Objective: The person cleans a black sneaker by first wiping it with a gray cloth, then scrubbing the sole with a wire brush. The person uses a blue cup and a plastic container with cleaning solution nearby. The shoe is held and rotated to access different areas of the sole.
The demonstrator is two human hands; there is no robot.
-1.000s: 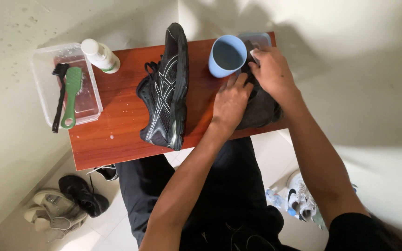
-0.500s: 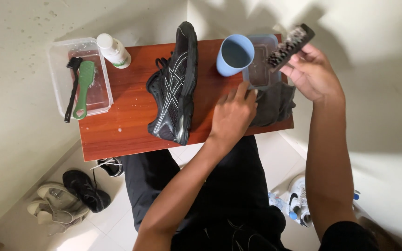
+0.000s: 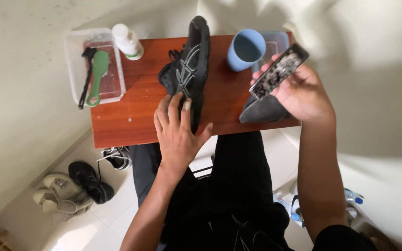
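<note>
Since a moment ago the left hand (image 3: 178, 132) has crossed from the grey cloth (image 3: 262, 110) to the black running shoe (image 3: 188, 69), resting open-fingered on its heel at the desk's (image 3: 131, 125) front edge. The right hand (image 3: 301, 93) grips a black scrubbing brush (image 3: 279, 70) raised over the cloth; brushing looks not yet begun.

Glossy reddish wood table (image 3: 136, 125) — matt mesh-cloth shoe (image 3: 189, 69), smooth plastic cup (image 3: 244, 50), soft grey cloth (image 3: 264, 110).
</note>
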